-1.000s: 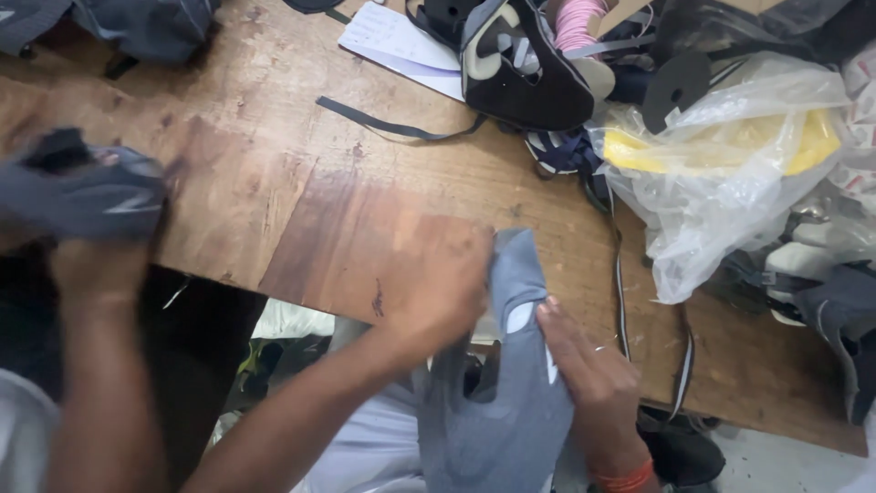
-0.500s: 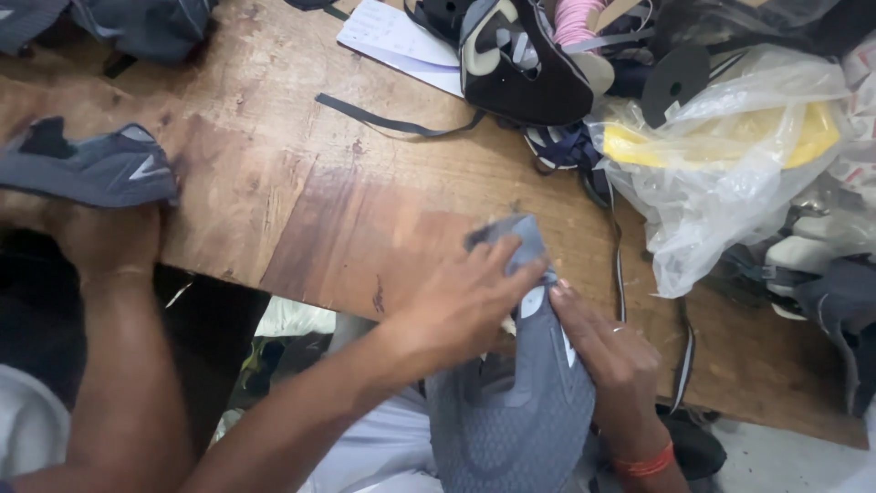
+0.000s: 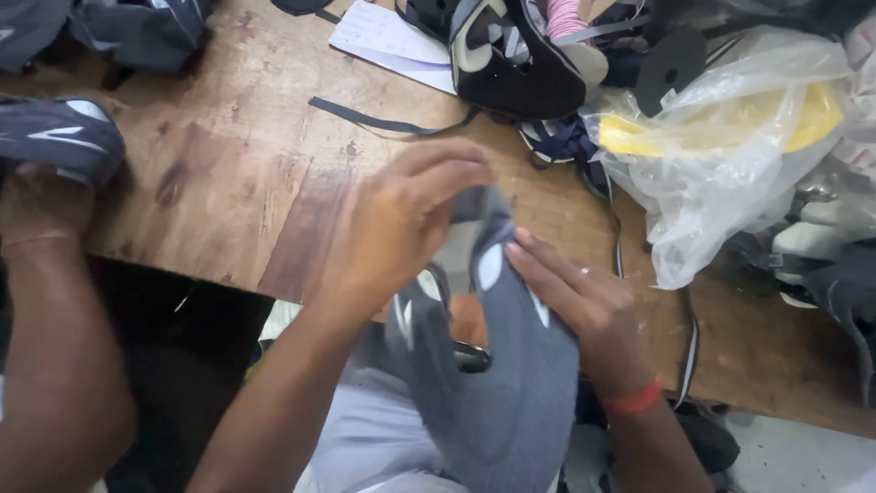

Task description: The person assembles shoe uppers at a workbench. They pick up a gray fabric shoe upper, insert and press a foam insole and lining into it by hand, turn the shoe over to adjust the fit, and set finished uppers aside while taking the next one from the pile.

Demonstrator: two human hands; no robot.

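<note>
the left hand (image 3: 392, 228) and the right hand (image 3: 584, 306) both hold a soft grey cloth shoe top with small white patches (image 3: 497, 383). it hangs over the near edge of the brown wooden desk (image 3: 228, 183), above the person's lap. its top end lies on the wood and the rest drops down below the edge.

the left fingers (image 3: 447, 164) curl over the top end of the grey piece and press on it, so they are mostly closed around it. the right fingers (image 3: 538, 265) lie nearly flat and straight on the right side of the cloth, pressing it down more than pinching it.

the work looks like it is in the middle. the grey piece is in the hands and not yet put down with the others. it is still loose and floppy, with no sole on it. i cannot tell what the hands have done to it so far, because the left hand hides that part.

at the far left another person's hand (image 3: 41, 205) holds a dark grey shoe top with white stripes (image 3: 55, 137).

further back on the desk there is a black and cream shoe piece (image 3: 511, 64), a white sheet of paper (image 3: 388, 41), a thin dark strap (image 3: 383, 120) and a clear plastic bag with yellow things inside (image 3: 730, 137).
</note>
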